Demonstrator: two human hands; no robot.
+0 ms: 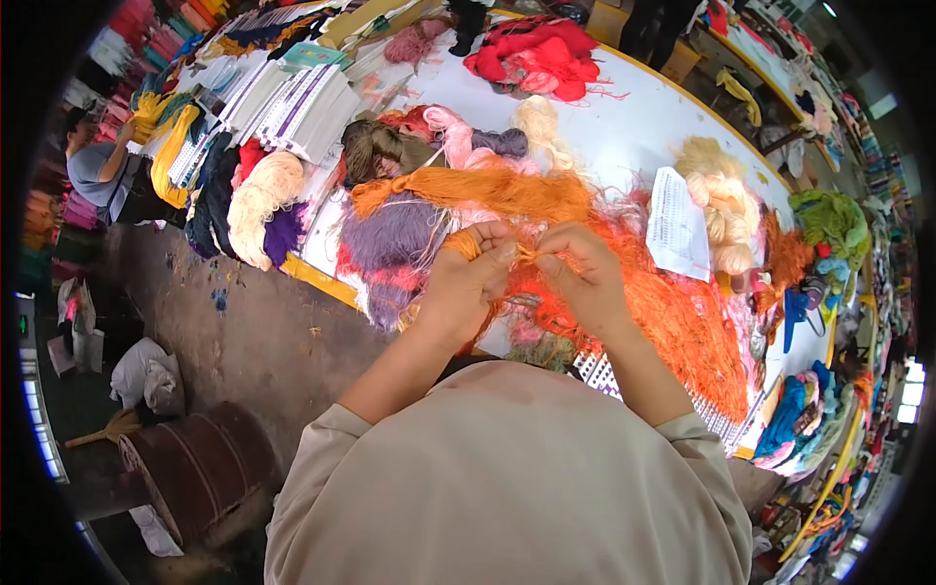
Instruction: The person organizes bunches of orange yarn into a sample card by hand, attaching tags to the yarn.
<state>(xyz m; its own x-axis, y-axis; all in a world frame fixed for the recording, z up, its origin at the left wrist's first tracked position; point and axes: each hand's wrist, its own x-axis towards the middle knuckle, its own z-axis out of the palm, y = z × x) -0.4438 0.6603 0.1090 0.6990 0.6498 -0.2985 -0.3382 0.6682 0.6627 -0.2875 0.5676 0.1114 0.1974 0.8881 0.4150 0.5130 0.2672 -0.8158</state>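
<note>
Strands of orange yarn stretch between my two hands, over the table. My left hand is closed on the yarn, with more orange loops wrapped about its fingers. Thumb and fingertips of my right hand pinch the other end of the strands. Just beyond them lies a thick orange skein. A large heap of red-orange yarn spreads to the right of my right hand. Purple-grey yarn lies to the left of my left hand.
The white table carries red yarn, cream skeins, a printed sheet and stacked cards. Another person is at the far left. A rusty drum and white sacks stand on the floor.
</note>
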